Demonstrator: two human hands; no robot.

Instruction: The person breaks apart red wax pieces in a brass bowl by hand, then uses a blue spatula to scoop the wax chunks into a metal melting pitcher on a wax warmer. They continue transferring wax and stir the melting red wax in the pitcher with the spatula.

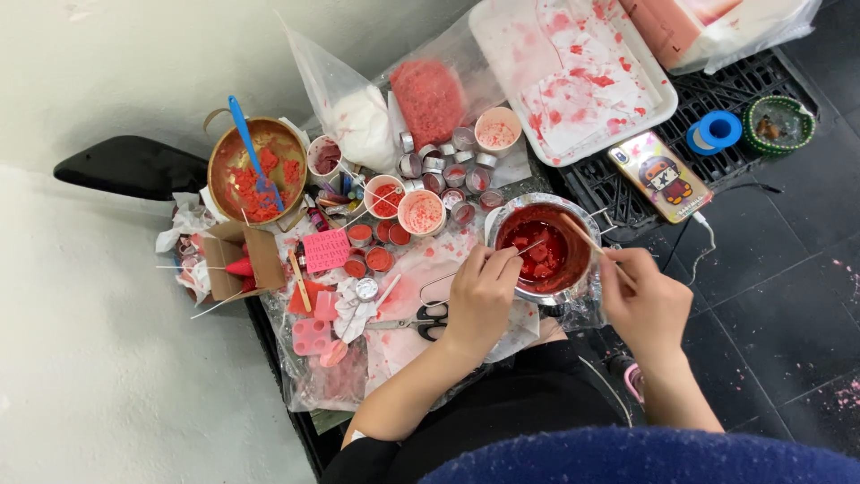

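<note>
Far to the left of the fingers, a copper-coloured pot (253,170) holds red wax chunks with a blue spatula (254,152) lying in it. Closer, between that pot and the left hand, stand small paper cups (421,211) of pink flakes, a row of little round tins (376,244) filled with red, and black-handled scissors (430,320) just below the left wrist.

The left hand (482,296) rests at the near-left rim of the steel bowl (544,246). Its fingers (498,260) are curled nearly shut, pinching a thin stick (530,247) whose tip reaches into the red liquid and soft lumps inside. The bowl sits directly between the two hands, just ahead of the fingertips.

The right hand (643,300) is at the bowl's right rim, its fingers closed on a wooden stick (584,235) that slants across the rim toward the liquid.

Stirring like this goes best, I judge, with the stick tips kept low in the melt and moved slowly, pressing lumps against the wall so they break down without splashing; the bowl looks light, so one hand bracing the rim would help.

Beyond the right fingers lie a phone (661,176) in a cartoon case, a blue tape roll (717,131) and a stained white tray (573,72).
</note>
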